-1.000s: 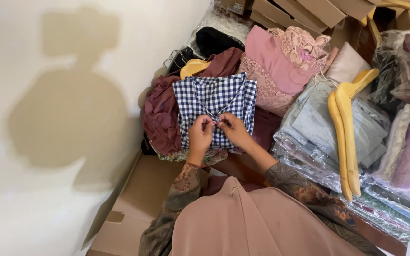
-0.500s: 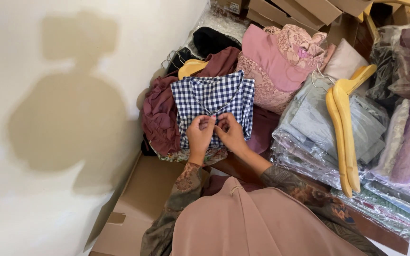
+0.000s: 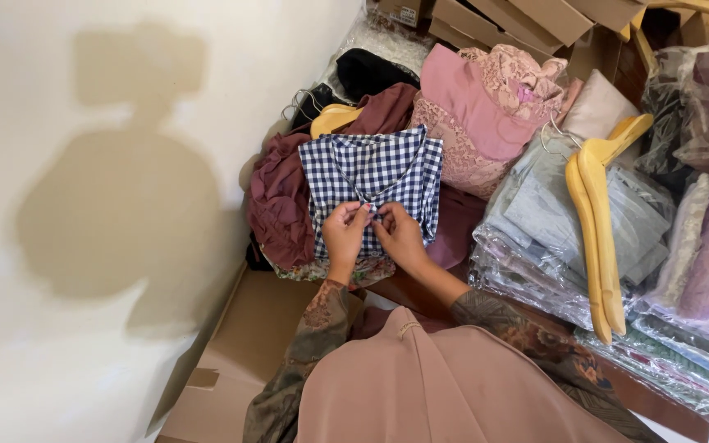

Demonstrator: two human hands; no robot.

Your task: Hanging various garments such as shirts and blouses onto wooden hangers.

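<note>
Both hands meet at the front opening of a checked shirt (image 3: 371, 176): the left hand (image 3: 345, 234) and right hand (image 3: 401, 236) pinch the cloth with closed fingertips, apparently at a button. The shirt lies flat on maroon clothes (image 3: 276, 197) just beyond them, steadying the placket; yellow hangers (image 3: 596, 221) lie well right.

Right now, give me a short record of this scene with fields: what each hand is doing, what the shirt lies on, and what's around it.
left hand: pinching the front of the checked shirt
right hand: pinching the same spot, fingertips meeting the left's
shirt: blue and white check, lying flat on a maroon garment
behind: pink lace garment, cardboard boxes
right side: yellow hangers on bagged grey clothes
left side: pale wall with a shadow
below: brown box
</note>
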